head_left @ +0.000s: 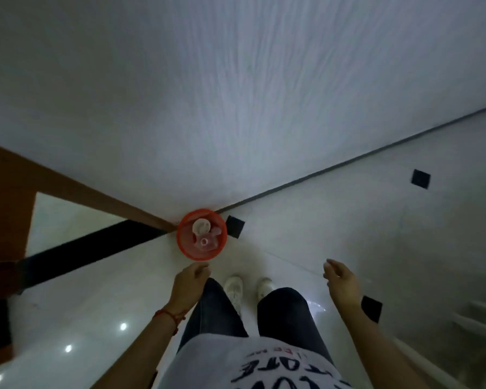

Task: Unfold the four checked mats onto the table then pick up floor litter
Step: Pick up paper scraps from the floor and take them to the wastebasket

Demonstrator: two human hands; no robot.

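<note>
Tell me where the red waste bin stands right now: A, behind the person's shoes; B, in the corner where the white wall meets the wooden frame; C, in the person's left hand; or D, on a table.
B: the red waste bin sits on the floor against the white wall, beside the wooden frame, ahead of the shoes; both hands hold nothing.

The floor (306, 237) is pale, glossy tile that mirrors ceiling lights, inset with small dark squares. The wall (236, 94) looks matt white with a faint streaked grain. The orange bin (185, 248) appears to be smooth plastic, holding pale plastic litter (201, 227). The door frame (9, 192) looks like brown wood. The trousers (213, 313) are dark denim cloth.
</note>
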